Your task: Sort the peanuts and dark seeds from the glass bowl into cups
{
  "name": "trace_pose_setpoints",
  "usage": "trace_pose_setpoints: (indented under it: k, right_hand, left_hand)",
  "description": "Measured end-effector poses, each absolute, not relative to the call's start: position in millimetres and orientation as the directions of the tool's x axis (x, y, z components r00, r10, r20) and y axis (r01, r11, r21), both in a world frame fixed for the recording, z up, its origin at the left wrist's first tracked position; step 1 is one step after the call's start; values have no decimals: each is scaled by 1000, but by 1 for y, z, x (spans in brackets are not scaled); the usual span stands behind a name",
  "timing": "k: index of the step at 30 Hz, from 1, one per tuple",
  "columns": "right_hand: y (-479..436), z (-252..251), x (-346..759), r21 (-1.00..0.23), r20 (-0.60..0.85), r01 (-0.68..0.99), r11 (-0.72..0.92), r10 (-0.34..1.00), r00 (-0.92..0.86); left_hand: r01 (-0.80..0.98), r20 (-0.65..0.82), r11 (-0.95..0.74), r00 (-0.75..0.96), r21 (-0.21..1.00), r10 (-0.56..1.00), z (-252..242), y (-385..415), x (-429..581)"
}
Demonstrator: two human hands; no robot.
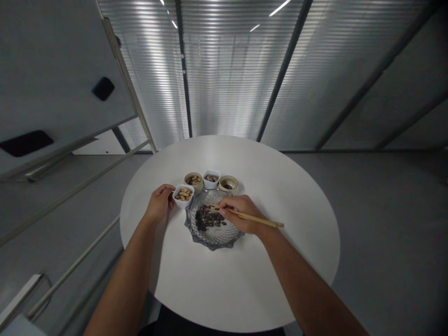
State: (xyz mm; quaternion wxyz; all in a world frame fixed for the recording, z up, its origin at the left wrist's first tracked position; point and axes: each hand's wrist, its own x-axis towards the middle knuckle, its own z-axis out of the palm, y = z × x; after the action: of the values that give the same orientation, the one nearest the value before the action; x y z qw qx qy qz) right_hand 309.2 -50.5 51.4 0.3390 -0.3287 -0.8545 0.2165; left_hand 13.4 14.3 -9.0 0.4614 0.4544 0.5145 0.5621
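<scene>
The right hand (241, 214) is pinching wooden chopsticks (254, 217) narrowly, bringing their tips over dark seeds (206, 218) in a glass dish (213, 243). The left hand (160, 203) is curling against a white bowl (183, 204) of nuts beside the dish, apparently steadying it, though I can't tell if it's gripping. Three small bowls (212, 185) are sitting beyond the dish on the round surface (224, 289).

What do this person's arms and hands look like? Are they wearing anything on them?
Each grip is a bare human hand, the left hand and the right hand, with no gloves. The left forearm and right forearm are bare too: no sleeves, watch or bracelet show. Dark clothing shows at the bottom edge of the view.
</scene>
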Motion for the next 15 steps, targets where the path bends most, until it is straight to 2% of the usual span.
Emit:
trace_pose_setpoints:
  k: [15]
  right_hand:
    - [-51,53,308,-661,376,441,607,777,-505]
  left_hand:
    - [-64,19,-30,-156,998,988,-8,14,14]
